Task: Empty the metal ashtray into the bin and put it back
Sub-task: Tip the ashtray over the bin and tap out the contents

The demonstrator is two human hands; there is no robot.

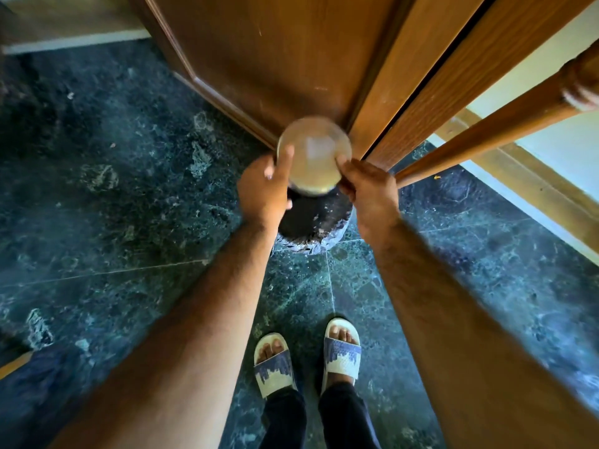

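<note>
Both hands, left hand (pixel 264 186) and right hand (pixel 368 189), grip the round shiny metal ashtray (pixel 313 155) by its rim, directly above the black-lined round bin (pixel 316 222) by the wooden door (pixel 275 59). Blurred; probably mid-dump. Putting it back remains.

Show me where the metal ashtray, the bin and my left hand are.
metal ashtray (pixel 313 153): head view, middle of its round blurred face.
bin (pixel 312 218): head view, dark liner inside the rim.
left hand (pixel 264 189): head view, back of the hand.

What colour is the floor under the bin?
Dark green marble floor with pale flecks, seen in the head view.
</note>
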